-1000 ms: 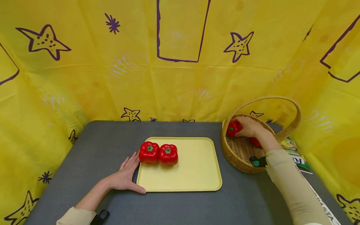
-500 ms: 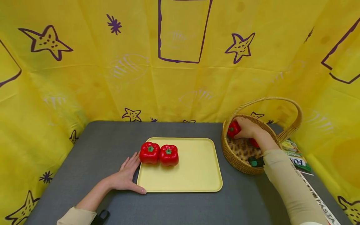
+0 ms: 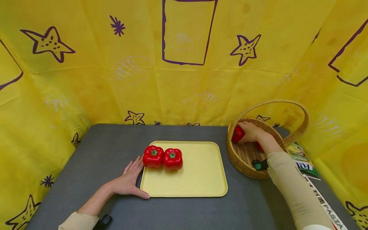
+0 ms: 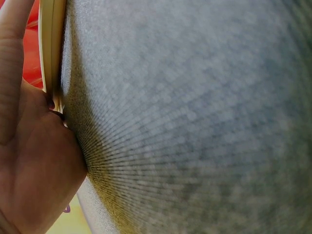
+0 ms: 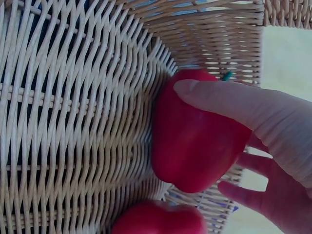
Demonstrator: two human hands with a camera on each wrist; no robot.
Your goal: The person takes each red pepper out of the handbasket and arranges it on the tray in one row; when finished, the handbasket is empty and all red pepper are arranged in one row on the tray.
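Inside the wicker basket (image 3: 241, 165) my right hand (image 3: 249, 131) grips a red bell pepper (image 5: 195, 141) with a green stem. In the right wrist view the thumb lies across the pepper and the fingers reach round its far side. A second red pepper (image 5: 161, 220) lies in the basket beside it, partly behind my wrist in the head view. My left hand (image 3: 126, 183), fingers spread, rests at the left edge of the yellow tray (image 3: 201, 172), thumb on its near corner. Two red bell peppers, one left (image 3: 153, 156) and one right (image 3: 172, 159), sit side by side on the tray.
The basket's tall arched handle (image 3: 276, 101) rises above my right forearm. Right of the basket lie a green printed packet (image 3: 304, 164) and a long white strip with lettering (image 3: 325, 203). A yellow patterned cloth (image 3: 184, 86) hangs behind the grey table (image 3: 120, 137).
My right hand has shifted slightly left on the basket's pepper, and that pepper's stem has turned out of clear sight in the head view. The left hand stays still.
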